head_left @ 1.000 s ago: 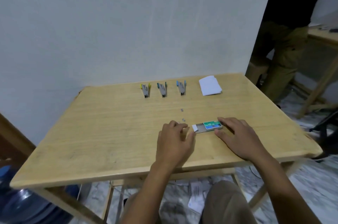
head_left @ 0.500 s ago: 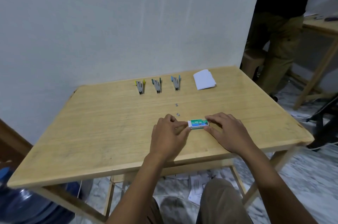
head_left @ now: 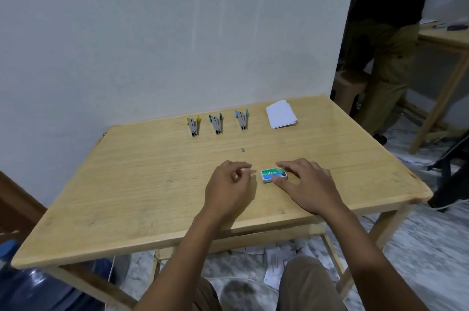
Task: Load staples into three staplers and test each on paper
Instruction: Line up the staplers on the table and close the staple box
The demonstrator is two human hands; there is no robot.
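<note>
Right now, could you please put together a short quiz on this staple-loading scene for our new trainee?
1. True or false: the staple box on the table is slid shut.
2. Which stapler stands nearest the folded paper? A) yellow stapler B) green stapler C) blue stapler
3. Fill in: the ____ hand rests its fingers on the staple box.

Key
1. True: no inner tray shows.
2. C: the staplers stand in a row, blue at the paper's end.
3. Right: the right hand touches the box; the left hand, curled beside it, does not.
</note>
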